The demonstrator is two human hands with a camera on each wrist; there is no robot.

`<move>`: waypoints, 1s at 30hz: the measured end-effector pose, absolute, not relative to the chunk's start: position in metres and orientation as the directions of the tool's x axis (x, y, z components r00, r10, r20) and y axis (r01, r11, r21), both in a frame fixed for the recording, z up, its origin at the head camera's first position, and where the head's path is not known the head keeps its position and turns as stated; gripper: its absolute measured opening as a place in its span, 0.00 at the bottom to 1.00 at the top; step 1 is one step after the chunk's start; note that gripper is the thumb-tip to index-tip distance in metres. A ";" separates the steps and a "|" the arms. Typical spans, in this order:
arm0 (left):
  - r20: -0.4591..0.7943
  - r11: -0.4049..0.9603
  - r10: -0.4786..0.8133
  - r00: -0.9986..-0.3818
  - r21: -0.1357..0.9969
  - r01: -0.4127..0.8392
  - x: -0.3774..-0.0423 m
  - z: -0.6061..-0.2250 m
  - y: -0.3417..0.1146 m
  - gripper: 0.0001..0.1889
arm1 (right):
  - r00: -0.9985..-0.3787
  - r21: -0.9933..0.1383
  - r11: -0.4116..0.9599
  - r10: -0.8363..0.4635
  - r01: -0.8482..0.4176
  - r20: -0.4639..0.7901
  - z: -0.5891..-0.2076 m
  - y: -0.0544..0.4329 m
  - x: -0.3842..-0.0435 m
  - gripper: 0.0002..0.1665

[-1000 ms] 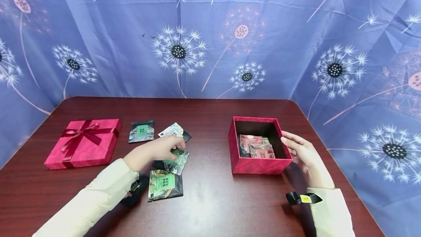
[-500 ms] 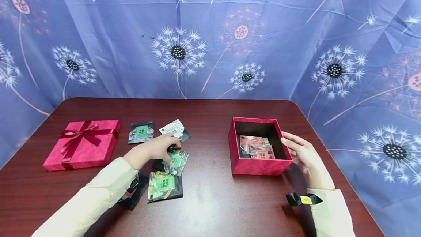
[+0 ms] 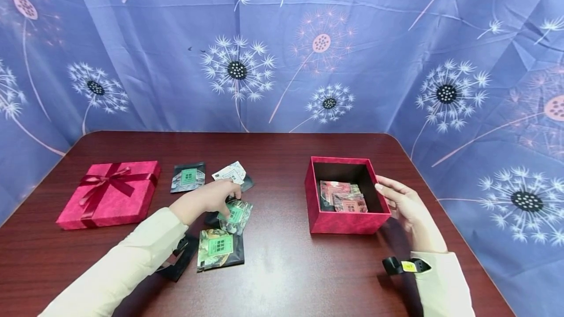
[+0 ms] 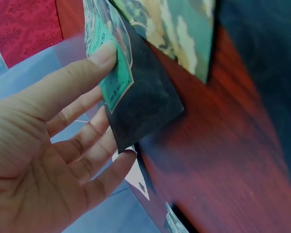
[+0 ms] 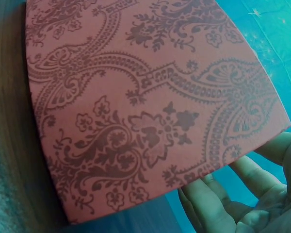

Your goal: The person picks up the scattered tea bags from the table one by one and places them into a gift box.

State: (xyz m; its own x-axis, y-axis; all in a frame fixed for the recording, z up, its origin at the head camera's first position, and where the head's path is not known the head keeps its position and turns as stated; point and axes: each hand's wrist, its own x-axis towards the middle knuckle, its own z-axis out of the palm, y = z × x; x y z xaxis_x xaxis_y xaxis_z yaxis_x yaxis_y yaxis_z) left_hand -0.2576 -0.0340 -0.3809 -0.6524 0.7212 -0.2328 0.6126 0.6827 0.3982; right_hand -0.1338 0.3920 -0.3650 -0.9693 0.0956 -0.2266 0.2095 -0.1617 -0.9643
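My left hand pinches a tea sachet with a green label. In the left wrist view, the thumb lies on the label and the fingers are behind the sachet's edge. Just below it in the head view lies another green-labelled tea sachet; a white-patterned sachet is beyond the fingers. On the right, my right hand holds the side of an open red box, fingertips at its rim. Its patterned outer wall fills the right wrist view. Several reddish tea sachets lie inside.
A red lid with a ribbon bow sits at the left of the table. A dark sachet with a green label lies beside it. Another black packet is partly hidden under my left forearm. Blue dandelion cloth hangs behind.
My left hand has shifted slightly left and up over the sachet, and more of its green label shows. The right hand and the box stay in place.
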 end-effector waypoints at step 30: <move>-0.334 0.701 0.711 -0.619 0.412 0.582 -0.249 -0.359 -0.037 0.17 | -0.959 -0.965 -0.109 0.130 0.237 -0.250 -0.363 0.391 -0.133 0.12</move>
